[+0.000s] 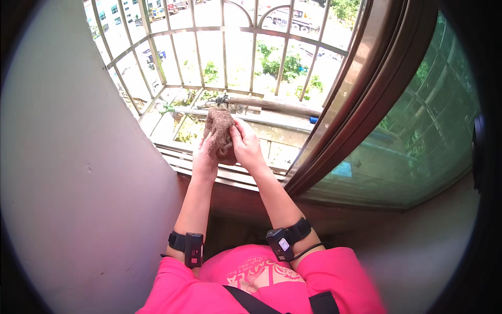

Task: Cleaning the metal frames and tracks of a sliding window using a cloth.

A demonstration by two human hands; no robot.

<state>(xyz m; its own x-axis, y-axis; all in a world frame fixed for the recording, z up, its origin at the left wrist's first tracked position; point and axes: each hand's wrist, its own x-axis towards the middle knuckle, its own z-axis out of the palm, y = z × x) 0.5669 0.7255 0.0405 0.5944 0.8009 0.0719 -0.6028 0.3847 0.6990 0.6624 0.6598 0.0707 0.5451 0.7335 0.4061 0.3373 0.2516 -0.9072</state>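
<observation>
A brown cloth (220,131), bunched and fuzzy like a towel, is held up between both hands over the window sill track. My left hand (204,159) grips its left side from below, the fingers mostly behind the cloth. My right hand (246,144) pinches its right edge, thumb on top. Just beyond the cloth, a wooden pole (277,106) lies across the barred ledge, with dark cord tied at its left end. A thin pole with a green tip (166,109) lies beside it.
Metal window bars (225,57) curve around the outer ledge. A brown-framed sliding glass pane (397,141) stands at the right, a white wall (78,146) at the left. The window track (230,179) runs below my hands. A small blue object (314,120) lies by the pole.
</observation>
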